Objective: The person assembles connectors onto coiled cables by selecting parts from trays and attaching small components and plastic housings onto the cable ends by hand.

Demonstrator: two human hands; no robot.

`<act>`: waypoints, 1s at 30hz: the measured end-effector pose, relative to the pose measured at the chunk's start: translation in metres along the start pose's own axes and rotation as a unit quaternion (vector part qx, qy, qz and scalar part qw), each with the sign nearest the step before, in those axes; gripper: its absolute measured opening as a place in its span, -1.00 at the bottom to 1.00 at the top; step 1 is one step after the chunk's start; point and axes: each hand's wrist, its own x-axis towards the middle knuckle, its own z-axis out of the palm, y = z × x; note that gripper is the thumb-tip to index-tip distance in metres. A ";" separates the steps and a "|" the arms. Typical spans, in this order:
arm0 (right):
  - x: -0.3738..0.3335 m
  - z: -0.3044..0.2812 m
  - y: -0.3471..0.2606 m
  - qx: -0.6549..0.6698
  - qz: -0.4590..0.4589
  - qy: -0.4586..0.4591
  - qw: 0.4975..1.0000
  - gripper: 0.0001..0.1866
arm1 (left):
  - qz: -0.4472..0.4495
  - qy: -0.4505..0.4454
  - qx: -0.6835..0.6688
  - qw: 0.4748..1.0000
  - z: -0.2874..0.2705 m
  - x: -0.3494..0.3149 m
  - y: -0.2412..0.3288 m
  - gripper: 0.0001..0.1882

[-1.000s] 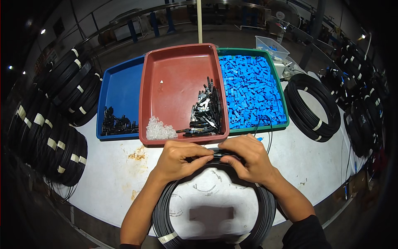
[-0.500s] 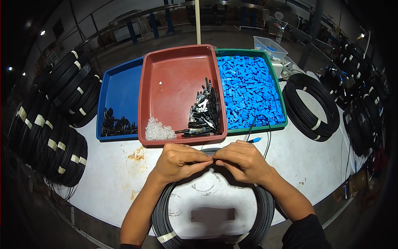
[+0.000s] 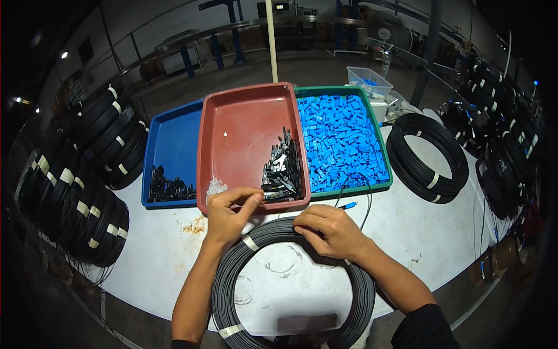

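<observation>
Under the right fingers, having a black cable coil lying on the tabletop and reaching back from the tips toward the forearms. Curling those fingers over the coil's far part, with thumb and forefinger tips nearly together; covering the spot between, so not showing whether gripping a strand.

Ahead and left of them, holding the left fingers raised by the near rim of a red tray, forefinger and thumb almost meeting; not showing clearly anything pinched there. Facing black connectors just beyond and right of those tips, and partly covering small clear pieces behind the knuckles. Below the left fingers, showing a white tape band around the coil.

For good handling, best steadying the coil with light pressure from the right fingers, not kinking or sharply bending strands. Near the loose parts, best using only the left fingertips, not scattering anything. Beyond the right fingers, best watching the thin cable and blue-tipped end, not snagging either with the knuckles.
</observation>
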 end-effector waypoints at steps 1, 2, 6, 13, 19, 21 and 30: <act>-0.001 0.000 -0.001 0.007 0.006 0.002 1.000 -0.87 | 0.044 0.013 0.043 0.998 -0.001 0.006 -0.004 -0.84; -0.001 0.000 -0.001 0.004 0.004 0.006 1.000 -0.87 | 0.072 -0.003 0.093 0.993 -0.004 0.013 -0.006 -0.84; -0.002 -0.001 -0.001 0.005 0.002 0.001 1.000 -0.86 | 0.178 -0.121 0.198 0.956 0.004 0.039 -0.010 -0.83; -0.002 -0.001 0.000 0.002 0.010 0.002 1.000 -0.87 | 0.289 -0.201 0.376 0.857 0.020 0.075 -0.021 -0.79; -0.001 -0.001 0.000 0.007 0.022 -0.009 1.000 -0.86 | 0.267 -0.157 0.356 0.882 0.021 0.090 -0.028 -0.72; -0.001 -0.002 0.001 0.005 0.022 -0.006 1.000 -0.86 | 0.263 -0.153 0.352 0.885 0.023 0.094 -0.027 -0.72; 0.001 -0.002 0.000 -0.013 0.017 0.019 1.000 -0.85 | 0.178 -0.063 0.274 0.943 0.028 0.116 -0.033 -0.76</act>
